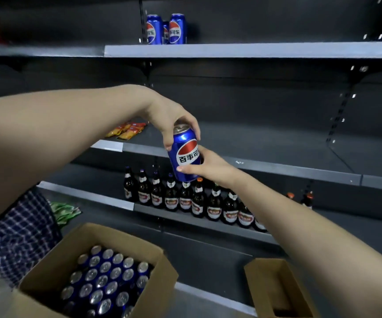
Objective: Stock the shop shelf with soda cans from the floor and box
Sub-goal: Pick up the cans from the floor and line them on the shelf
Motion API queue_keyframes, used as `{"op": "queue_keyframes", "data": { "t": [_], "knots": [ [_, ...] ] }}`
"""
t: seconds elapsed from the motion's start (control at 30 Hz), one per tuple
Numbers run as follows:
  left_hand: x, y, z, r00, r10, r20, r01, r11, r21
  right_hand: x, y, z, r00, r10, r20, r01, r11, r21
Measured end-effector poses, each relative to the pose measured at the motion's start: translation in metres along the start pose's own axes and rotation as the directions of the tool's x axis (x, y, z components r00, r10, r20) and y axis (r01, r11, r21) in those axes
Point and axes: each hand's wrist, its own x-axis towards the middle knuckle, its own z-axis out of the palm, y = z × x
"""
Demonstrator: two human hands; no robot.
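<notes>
Left hand point(169, 115) above right hand point(209, 165), curled.

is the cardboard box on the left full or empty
Nearly full: the open cardboard box shows rows of silver can tops packed across most of its inside.

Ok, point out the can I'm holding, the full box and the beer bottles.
Pepsi can point(186, 154): head view, logo.
Cardboard box point(53, 258): head view, left wall.
Beer bottles point(214, 212): head view, one bottle's label.
</notes>
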Motion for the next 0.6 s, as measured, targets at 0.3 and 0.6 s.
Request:
{"op": "queue_keyframes", "data": {
  "t": [0.3, 0.6],
  "knots": [
    [0.114, -0.105, -0.066, 0.996, 0.03, -0.084, -0.019, 0.992, 0.124, 0.149, 0.03, -0.021, 0.912, -0.043, -0.409, -0.033, 0.984, -0.177],
    [0.233, -0.276, -0.108, 0.87, -0.118, -0.478, 0.105, 0.993, -0.056, 0.313, 0.071, -0.074, 0.76, 0.121, -0.638, -0.221, 0.972, -0.079]
  ]
}}
